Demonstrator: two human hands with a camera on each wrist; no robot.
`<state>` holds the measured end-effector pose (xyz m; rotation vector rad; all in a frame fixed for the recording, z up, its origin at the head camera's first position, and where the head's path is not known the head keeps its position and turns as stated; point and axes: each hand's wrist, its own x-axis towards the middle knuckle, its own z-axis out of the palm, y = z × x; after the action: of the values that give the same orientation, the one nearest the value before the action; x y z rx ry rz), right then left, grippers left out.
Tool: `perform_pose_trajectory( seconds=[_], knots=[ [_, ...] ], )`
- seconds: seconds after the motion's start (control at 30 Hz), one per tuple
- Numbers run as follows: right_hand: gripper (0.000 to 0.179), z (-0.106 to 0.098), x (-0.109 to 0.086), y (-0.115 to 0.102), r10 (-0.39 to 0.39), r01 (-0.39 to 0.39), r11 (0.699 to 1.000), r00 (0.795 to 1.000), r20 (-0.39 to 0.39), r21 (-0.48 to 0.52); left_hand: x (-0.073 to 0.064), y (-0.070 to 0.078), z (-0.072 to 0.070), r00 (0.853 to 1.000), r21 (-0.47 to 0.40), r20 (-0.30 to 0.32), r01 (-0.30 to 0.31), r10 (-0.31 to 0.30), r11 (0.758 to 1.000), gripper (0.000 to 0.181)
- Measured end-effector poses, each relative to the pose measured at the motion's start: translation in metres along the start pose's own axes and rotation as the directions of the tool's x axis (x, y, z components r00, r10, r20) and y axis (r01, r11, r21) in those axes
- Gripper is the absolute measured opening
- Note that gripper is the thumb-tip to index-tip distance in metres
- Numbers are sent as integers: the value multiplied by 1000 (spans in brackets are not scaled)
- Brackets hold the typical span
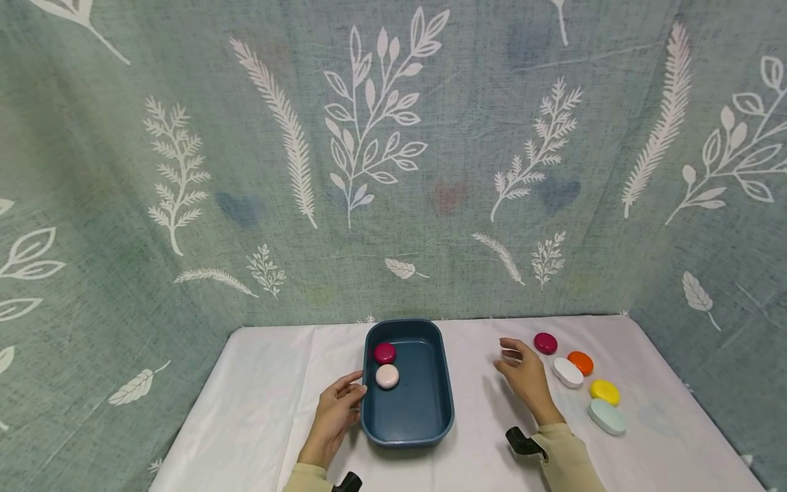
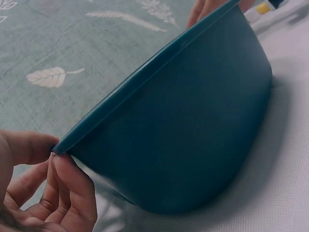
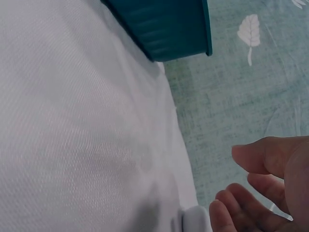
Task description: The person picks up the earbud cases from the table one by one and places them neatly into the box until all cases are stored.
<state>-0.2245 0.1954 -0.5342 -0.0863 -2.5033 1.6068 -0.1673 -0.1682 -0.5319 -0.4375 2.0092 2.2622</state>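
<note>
Saw from the head a creased white cloth (image 1: pixel 264 403) within green leaf-printed hangings (image 1: pixel 445 294), a blue tray (image 1: pixel 424 410) on it near the far edge with a red disc (image 1: pixel 384 353) and a pinkish disc (image 1: pixel 387 376) inside, the left hand (image 1: pixel 334 418) pinching its left rim, and the right hand (image 1: pixel 529 381), loosely bent and grasping nothing, beside five coloured pieces (image 1: pixel 568 373). Saw from the left wrist that rim between thumb (image 2: pixel 30 147) and fingers (image 2: pixel 75 193), against the hangings. Saw from the right wrist the same released right hand, well apart from the tray, alongside finely woven cloth.
</note>
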Motion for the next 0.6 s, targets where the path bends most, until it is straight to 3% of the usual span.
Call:
perform_pose_trajectory(
  seconds=[0.6],
  knots=[
    [54,-5,1,5,6,-15,993,997,-76,-113,-2,1,1,1000,-11,-2,-9,9,1000,46]
  ],
)
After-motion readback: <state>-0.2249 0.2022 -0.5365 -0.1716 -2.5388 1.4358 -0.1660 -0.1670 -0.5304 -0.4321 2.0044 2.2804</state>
